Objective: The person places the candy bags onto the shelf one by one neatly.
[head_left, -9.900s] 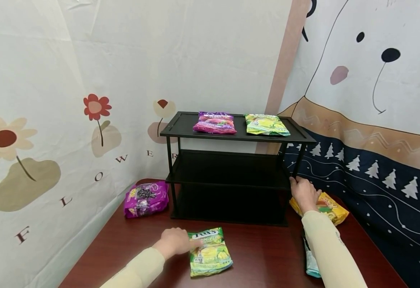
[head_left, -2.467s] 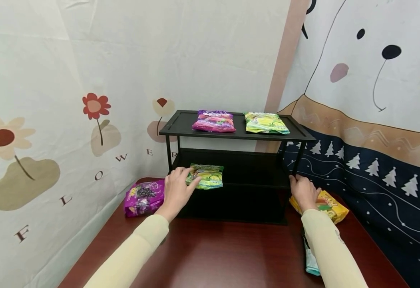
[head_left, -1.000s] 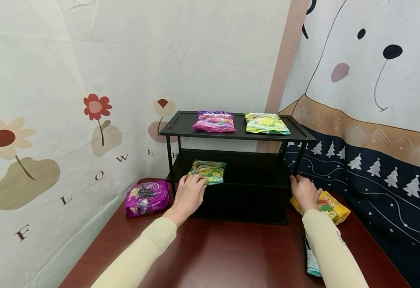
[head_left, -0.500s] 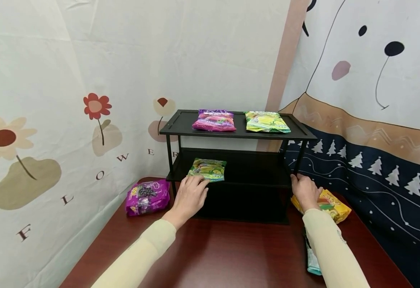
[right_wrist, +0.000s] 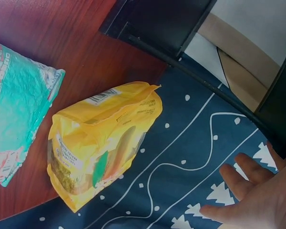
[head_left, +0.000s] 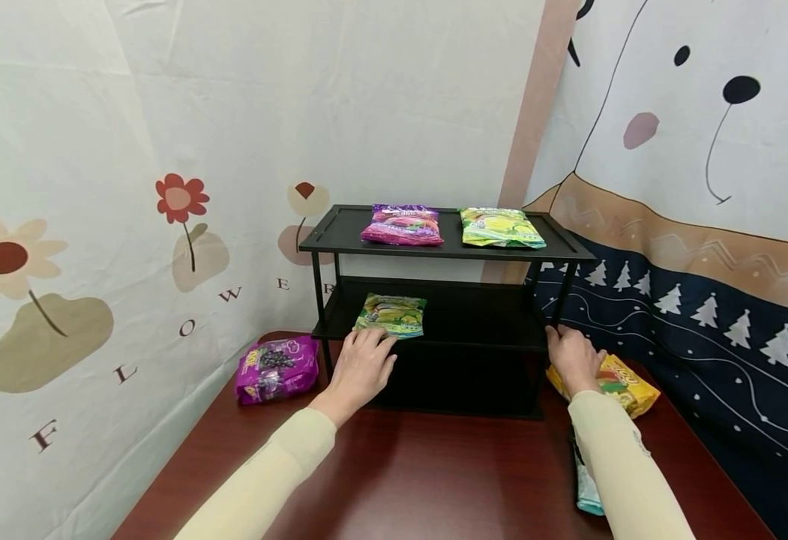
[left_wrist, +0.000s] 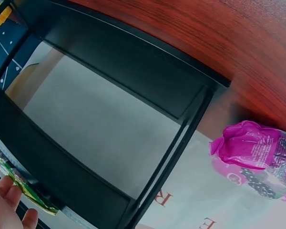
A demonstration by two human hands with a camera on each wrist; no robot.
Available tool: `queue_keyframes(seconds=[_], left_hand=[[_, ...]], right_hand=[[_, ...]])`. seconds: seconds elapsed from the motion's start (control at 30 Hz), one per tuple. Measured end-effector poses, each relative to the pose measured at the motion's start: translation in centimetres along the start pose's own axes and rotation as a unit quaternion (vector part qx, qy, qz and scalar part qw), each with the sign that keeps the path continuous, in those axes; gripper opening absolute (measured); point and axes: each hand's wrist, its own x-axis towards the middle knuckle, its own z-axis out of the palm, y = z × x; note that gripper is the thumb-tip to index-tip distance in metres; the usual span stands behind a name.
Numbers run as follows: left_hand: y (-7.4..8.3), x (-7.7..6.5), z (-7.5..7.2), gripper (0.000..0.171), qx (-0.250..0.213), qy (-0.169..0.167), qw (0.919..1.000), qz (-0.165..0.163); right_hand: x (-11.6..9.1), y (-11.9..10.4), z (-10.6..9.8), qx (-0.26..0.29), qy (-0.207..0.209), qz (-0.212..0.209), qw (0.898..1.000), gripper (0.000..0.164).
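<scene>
My left hand (head_left: pixel 361 366) touches the front edge of a green-and-yellow candy bag (head_left: pixel 394 315) with its fingertips. The bag lies flat on the left part of the middle shelf of a black three-tier rack (head_left: pixel 474 311). In the left wrist view, the fingers (left_wrist: pixel 12 193) lie loosely bent beside the bag's edge. My right hand (head_left: pixel 572 360) holds the rack's right front post at middle-shelf height, thumb side against it; the thumb is hidden in the right wrist view, where the other fingers (right_wrist: pixel 236 181) spread loosely. A purple candy bag (head_left: pixel 403 226) and a yellow-green one (head_left: pixel 501 228) lie on the top shelf.
On the dark red table (head_left: pixel 427 480), a purple grape-pictured bag (head_left: pixel 277 369) lies left of the rack. A yellow bag (head_left: pixel 626 386) lies to the right, under my right forearm's far side. Nearer is a teal bag (right_wrist: pixel 19 109), partly covered by the sleeve. Printed cloth hangs behind.
The green candy bag went from the table to the middle shelf in my left hand, which then let go and pushed it slightly inward. My right hand stayed at the post.
</scene>
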Motion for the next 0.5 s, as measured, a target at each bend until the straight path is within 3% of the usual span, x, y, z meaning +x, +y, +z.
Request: queue_keyframes(seconds=[0.5], left_hand=[[0.23,0.77,0.17,0.032,-0.008,-0.029,0.9995,-0.013]], right_hand=[[-0.02,-0.09,0.08,0.004,0.001,0.006,1.0,0.051]])
